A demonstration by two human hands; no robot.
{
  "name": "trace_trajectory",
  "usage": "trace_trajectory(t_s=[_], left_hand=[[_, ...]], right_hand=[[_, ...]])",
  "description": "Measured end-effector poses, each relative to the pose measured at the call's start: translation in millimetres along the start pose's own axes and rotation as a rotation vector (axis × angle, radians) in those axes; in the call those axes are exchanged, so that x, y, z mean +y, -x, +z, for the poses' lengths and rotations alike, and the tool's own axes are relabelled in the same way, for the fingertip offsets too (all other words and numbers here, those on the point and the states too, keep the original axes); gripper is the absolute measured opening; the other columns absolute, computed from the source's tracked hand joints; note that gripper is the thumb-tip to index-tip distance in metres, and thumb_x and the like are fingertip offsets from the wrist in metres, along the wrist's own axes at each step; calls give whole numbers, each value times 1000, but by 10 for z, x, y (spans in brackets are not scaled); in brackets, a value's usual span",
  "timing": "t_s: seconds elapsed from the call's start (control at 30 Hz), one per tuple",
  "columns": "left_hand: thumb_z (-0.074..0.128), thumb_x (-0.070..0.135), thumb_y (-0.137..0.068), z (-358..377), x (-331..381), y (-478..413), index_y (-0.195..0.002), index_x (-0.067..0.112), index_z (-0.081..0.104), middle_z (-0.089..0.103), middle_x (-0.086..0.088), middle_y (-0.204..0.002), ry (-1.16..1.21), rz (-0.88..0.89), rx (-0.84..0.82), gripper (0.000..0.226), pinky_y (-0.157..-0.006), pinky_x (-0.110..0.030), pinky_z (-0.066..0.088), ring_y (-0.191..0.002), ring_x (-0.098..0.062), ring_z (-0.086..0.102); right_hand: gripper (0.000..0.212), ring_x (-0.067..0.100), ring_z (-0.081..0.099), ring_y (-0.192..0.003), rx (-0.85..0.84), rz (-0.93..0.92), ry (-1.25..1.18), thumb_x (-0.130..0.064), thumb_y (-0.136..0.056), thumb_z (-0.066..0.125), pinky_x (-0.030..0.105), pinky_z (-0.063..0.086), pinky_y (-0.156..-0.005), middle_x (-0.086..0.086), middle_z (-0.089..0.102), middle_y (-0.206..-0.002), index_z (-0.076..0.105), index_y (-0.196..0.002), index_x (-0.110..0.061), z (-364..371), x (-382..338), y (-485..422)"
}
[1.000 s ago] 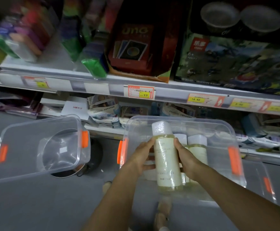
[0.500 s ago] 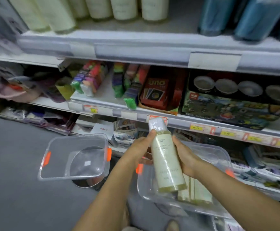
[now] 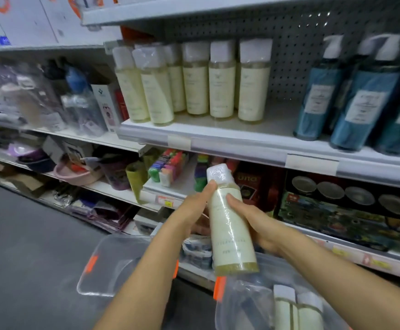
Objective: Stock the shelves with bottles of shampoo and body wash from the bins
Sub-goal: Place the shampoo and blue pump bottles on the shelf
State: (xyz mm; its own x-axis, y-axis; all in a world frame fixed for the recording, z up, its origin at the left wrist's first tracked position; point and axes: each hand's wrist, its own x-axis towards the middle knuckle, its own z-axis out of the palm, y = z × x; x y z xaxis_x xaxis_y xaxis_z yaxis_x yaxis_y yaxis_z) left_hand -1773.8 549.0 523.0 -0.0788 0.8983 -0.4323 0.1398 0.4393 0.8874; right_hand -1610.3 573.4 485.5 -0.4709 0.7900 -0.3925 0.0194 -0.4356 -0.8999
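While our left hand and right hand grip the plastic-wrapped cream-labelled bottle, it tilts below the white shelf.

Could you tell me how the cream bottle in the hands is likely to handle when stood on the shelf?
The bottle wears glossy film, so probably slippery; left hand and right hand grip it. Liquid shows at its base, so likely weighty. Tall and narrow, it may tip on the shelf.
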Motion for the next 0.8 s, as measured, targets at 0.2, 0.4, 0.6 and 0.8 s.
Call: trace_trajectory(t_s=[0.2, 0.4, 0.6, 0.8], left_hand=[[44, 67, -95, -239, 245, 99, -108, 19, 62, 67, -7, -95, -2, 91, 15, 53, -74, -38, 60, -85, -23, 67], [44, 70, -93, -524, 600, 1, -116, 20, 62, 71, -8, -103, -21, 199, 18, 58, -76, -39, 59, -93, -24, 70], [50, 66, -92, -820, 940, -167, -110, 23, 66, 74, -6, -103, 99, 297, -12, 49, -73, -32, 57, -94, -21, 71], [47, 58, -96, -1118, 1223, -435, -120, 23, 67, 73, 1, -110, 227, 479, -37, 47, -78, -35, 57, -100, -17, 68]], right_hand=[[72, 29, 71, -101, -11, -114, 122, -53, -65, 80, 48, 53, -97, 12, 75, -106, 65, -119, -9, 233, -262, -1], [56, 30, 73, -92, 67, -260, 141, -43, -72, 80, 48, 57, -88, 13, 76, -99, 63, -115, -11, 486, -686, -104], [48, 28, 74, -89, 141, -350, 144, -37, -76, 79, 47, 59, -83, 11, 76, -96, 63, -113, -11, 654, -1215, -371], [43, 21, 74, -86, 245, -513, 168, -24, -72, 84, 36, 61, -72, 5, 77, -95, 67, -110, -13, 784, -1734, -730]])
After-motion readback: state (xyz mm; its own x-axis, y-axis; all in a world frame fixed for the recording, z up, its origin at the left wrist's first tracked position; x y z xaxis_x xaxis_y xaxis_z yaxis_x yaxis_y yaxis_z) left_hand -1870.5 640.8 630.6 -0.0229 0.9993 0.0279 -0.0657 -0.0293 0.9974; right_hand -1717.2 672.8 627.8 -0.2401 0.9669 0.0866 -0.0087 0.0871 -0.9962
